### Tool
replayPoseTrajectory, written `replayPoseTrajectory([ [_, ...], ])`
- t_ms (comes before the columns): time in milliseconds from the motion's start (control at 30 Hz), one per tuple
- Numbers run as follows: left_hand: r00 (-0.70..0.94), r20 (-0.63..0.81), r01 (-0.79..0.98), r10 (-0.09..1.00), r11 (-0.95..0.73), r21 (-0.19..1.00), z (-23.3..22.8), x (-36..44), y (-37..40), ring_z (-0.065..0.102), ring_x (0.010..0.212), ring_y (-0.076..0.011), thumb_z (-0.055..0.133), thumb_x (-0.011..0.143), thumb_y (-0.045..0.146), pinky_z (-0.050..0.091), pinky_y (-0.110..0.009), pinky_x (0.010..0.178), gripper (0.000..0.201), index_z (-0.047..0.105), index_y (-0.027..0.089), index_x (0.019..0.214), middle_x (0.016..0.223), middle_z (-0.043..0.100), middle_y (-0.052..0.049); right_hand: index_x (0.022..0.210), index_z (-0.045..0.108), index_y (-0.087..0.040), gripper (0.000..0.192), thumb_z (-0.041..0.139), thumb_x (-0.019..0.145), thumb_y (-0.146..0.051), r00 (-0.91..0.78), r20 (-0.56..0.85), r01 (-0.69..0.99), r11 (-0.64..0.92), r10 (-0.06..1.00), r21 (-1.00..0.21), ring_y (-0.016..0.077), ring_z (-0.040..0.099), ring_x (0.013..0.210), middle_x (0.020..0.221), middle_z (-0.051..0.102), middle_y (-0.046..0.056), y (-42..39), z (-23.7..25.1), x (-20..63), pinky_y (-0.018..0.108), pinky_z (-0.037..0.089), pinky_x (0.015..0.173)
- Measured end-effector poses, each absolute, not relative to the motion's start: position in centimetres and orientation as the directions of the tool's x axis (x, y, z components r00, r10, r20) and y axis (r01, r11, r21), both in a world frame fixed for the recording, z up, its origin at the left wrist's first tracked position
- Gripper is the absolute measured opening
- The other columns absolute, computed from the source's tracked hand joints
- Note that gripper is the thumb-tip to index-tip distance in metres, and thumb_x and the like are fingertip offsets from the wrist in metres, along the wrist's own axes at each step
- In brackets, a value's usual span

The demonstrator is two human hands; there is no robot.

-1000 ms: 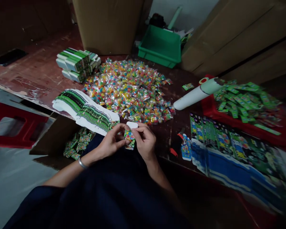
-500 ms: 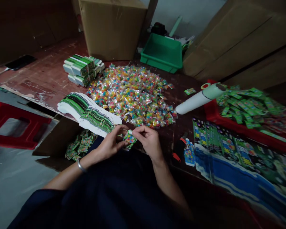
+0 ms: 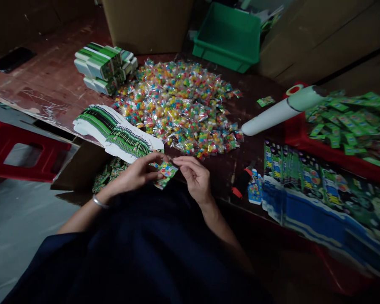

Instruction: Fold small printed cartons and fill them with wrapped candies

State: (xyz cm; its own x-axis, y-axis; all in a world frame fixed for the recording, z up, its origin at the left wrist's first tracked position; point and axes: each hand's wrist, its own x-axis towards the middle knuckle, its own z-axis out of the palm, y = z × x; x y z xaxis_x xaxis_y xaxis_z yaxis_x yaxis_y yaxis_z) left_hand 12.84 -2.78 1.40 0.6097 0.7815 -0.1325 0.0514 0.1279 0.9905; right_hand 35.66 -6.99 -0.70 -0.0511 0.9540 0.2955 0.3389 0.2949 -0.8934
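My left hand (image 3: 138, 174) holds a small green printed candy box (image 3: 167, 170) between thumb and fingers, near the table's front edge. At the box's upper right corner is my right hand (image 3: 196, 179), its fingers drawn together on the end of the box; the exact contact is too small to make out. Just beyond my hands lies a heap of small clear bags of coloured candy (image 3: 183, 109). A fanned row of flat green and white cartons (image 3: 120, 133) reaches almost to my left fingers. Below it, an open cardboard box (image 3: 72, 171) contains several filled green boxes (image 3: 109, 175).
Bundled cartons (image 3: 98, 63) and a green tray (image 3: 228, 38) stand at the back. To the right are a white roll (image 3: 281, 112), a cutter knife (image 3: 242, 181), a blue box (image 3: 255, 188), printed sheets (image 3: 319, 202) and green packets (image 3: 351, 122). A red stool (image 3: 28, 166) stands left.
The head view has tilted downward, so the table's things sit higher. The green box has turned in my left hand, and my right fingers have straightened somewhat at its corner.
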Motion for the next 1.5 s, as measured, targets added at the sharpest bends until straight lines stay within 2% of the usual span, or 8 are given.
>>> replayPoseTrajectory([
  [200,0.505,-0.215,0.533,0.836,-0.106,0.839,5.1,3.7,-0.6,0.070,0.077,-0.0171,0.078,0.083,0.014,0.052,-0.022,0.064,0.022,0.077,0.017,0.105,0.090,0.078,-0.002,0.137,0.063,-0.029,0.063,0.090,0.079,-0.030,-0.343,0.290,0.546,0.441,0.893,-0.712,0.0311,0.060,0.138,0.142,0.068,0.010,-5.5,-3.8,34.5,0.056,0.053,0.117],
  [400,0.413,-0.235,0.517,0.880,-0.014,0.856,5.0,4.0,-0.7,0.068,0.087,-0.0213,0.075,0.090,0.038,0.053,-0.029,0.076,0.026,0.075,0.019,0.107,0.099,0.077,-0.006,0.119,0.071,-0.022,0.041,0.086,0.081,-0.016,-0.479,0.253,0.619,0.527,0.841,-0.582,0.0300,0.068,0.128,0.132,0.074,0.012,-4.9,-4.8,33.7,0.053,0.059,0.111],
  [500,0.483,-0.297,0.427,0.824,0.075,0.901,3.4,6.4,-0.8,0.067,0.087,-0.0200,0.071,0.094,0.044,0.052,-0.030,0.076,0.030,0.073,0.015,0.101,0.095,0.075,-0.006,0.102,0.073,-0.022,0.012,0.074,0.092,-0.015,-0.452,0.387,0.595,0.595,0.804,-0.541,0.0248,0.077,0.112,0.119,0.080,0.010,-5.2,-4.5,34.5,0.044,0.066,0.100],
  [633,0.507,-0.333,0.050,0.795,0.358,0.932,-0.1,10.2,-0.9,0.075,0.087,-0.0221,0.079,0.086,0.055,0.059,-0.035,0.082,0.044,0.068,0.014,0.092,0.093,0.078,-0.009,0.104,0.074,-0.023,0.020,0.066,0.095,-0.008,-0.252,0.634,0.659,0.610,0.731,-0.441,0.0212,0.080,0.098,0.108,0.083,0.008,-6.2,-3.4,35.1,0.037,0.068,0.091],
  [800,0.521,-0.327,-0.374,0.789,0.555,0.743,-2.1,14.1,-1.0,0.078,0.104,-0.0282,0.086,0.079,0.058,0.060,-0.043,0.094,0.051,0.069,0.014,0.099,0.112,0.080,-0.016,0.113,0.072,-0.024,0.032,0.070,0.089,-0.003,-0.280,0.724,0.623,0.694,0.630,-0.362,0.0230,0.080,0.100,0.107,0.083,0.008,-7.8,-1.7,34.3,0.037,0.068,0.088],
  [1100,0.675,-0.193,-0.301,0.713,0.505,0.809,-0.3,13.9,-1.0,0.077,0.106,-0.0266,0.095,0.071,0.035,0.057,-0.036,0.098,0.054,0.077,0.017,0.119,0.116,0.081,-0.013,0.156,0.047,-0.027,0.068,0.071,0.096,-0.047,-0.273,0.311,0.468,0.408,0.910,-0.784,0.0155,0.071,0.070,0.096,0.077,0.003,-7.4,0.0,35.4,0.031,0.066,0.072],
  [1367,0.735,-0.206,-0.055,0.646,0.359,0.932,1.0,14.2,-1.6,0.072,0.084,-0.0205,0.089,0.079,0.038,0.055,-0.030,0.080,0.038,0.082,0.015,0.108,0.094,0.081,-0.008,0.090,0.063,-0.024,0.024,0.081,0.087,-0.040,-0.300,0.108,0.356,0.216,0.948,-0.909,0.0106,0.063,0.055,0.068,0.069,-0.006,-6.5,1.5,36.2,0.022,0.051,0.056],
  [1500,0.570,-0.193,-0.118,0.799,0.312,0.943,0.7,14.8,-1.8,0.067,0.074,-0.0155,0.088,0.079,0.045,0.052,-0.025,0.071,0.035,0.083,0.014,0.094,0.082,0.078,-0.004,0.103,0.066,-0.024,0.032,0.083,0.083,-0.042,0.039,0.146,0.243,0.132,0.988,-0.961,0.0152,0.071,0.069,0.078,0.074,-0.002,-6.8,0.9,35.4,0.025,0.056,0.064],
])
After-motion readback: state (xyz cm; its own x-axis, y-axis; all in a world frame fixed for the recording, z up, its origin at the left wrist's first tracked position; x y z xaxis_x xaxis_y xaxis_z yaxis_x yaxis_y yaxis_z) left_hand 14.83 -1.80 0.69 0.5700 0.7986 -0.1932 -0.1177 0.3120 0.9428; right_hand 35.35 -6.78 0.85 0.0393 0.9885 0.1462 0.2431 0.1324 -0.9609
